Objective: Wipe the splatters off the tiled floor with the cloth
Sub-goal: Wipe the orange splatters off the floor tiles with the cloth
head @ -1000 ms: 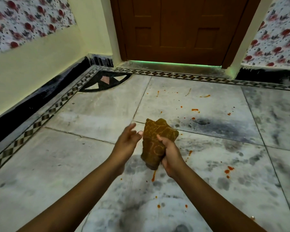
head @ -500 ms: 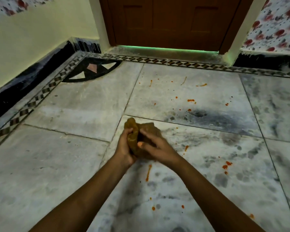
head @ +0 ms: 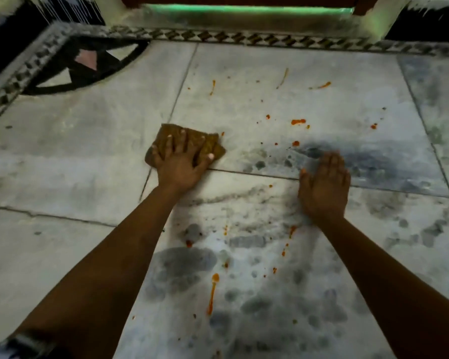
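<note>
While the left hand (head: pixel 178 161) lies palm-down with its fingers spread wide, it presses the brown cloth (head: pixel 186 145) flat against the tiled floor (head: pixel 70 151) — not gripping it, only bearing down on it from above. The cloth is folded into a rough pad and sits just beyond a grout line, close to where four tiles meet; its far and right edges show past the fingertips. The right hand (head: pixel 324 186) is empty, open and flat on the floor well to the right of the cloth, fingers together and pointing away from the person, straddling the same grout line. Both forearms are bare.

Orange-red splatters (head: pixel 298 122) dot the tile beyond and to the right of the cloth, with thin streaks farther off toward the door. More drops and a long drip (head: pixel 213 291) mark the nearer tile between the two forearms — none of them under the cloth that can be seen. A patterned border strip (head: pixel 244 36) runs along the far edge of the floor, and a dark fan-shaped inlay (head: pixel 88 66) fills the left corner. Green light (head: pixel 244 8) glows along the threshold. No writing or label is readable anywhere.
</note>
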